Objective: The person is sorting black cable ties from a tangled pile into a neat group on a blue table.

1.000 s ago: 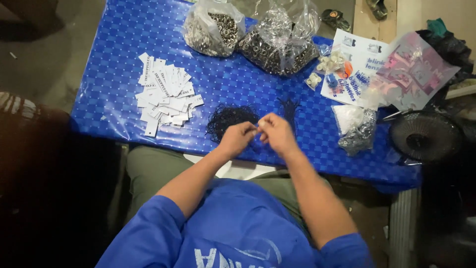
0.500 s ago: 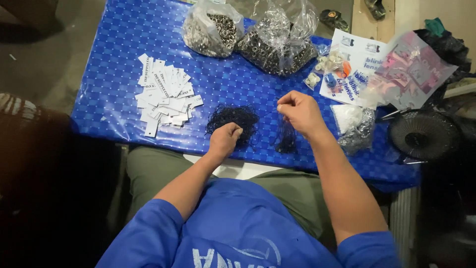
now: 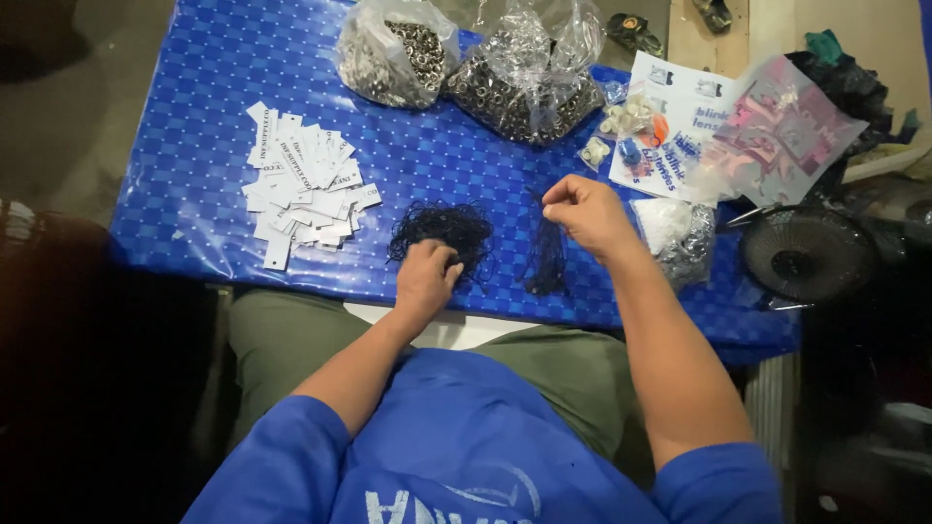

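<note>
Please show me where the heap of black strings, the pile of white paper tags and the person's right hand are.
heap of black strings (image 3: 439, 228): head view, middle of the tangle.
pile of white paper tags (image 3: 303, 181): head view, centre of the pile.
right hand (image 3: 585, 212): head view, back of the hand.

— Where do the paper tags (image 3: 306, 189) lie?
— On the table (image 3: 194, 116), left of the string pile (image 3: 442, 228), where the left hand (image 3: 427, 277) rests.
— And right of it?
— The hanging strings (image 3: 547, 257) under the right hand (image 3: 582, 213) (two bags (image 3: 393, 49) lie behind), with the fan (image 3: 806, 257) far right.
</note>
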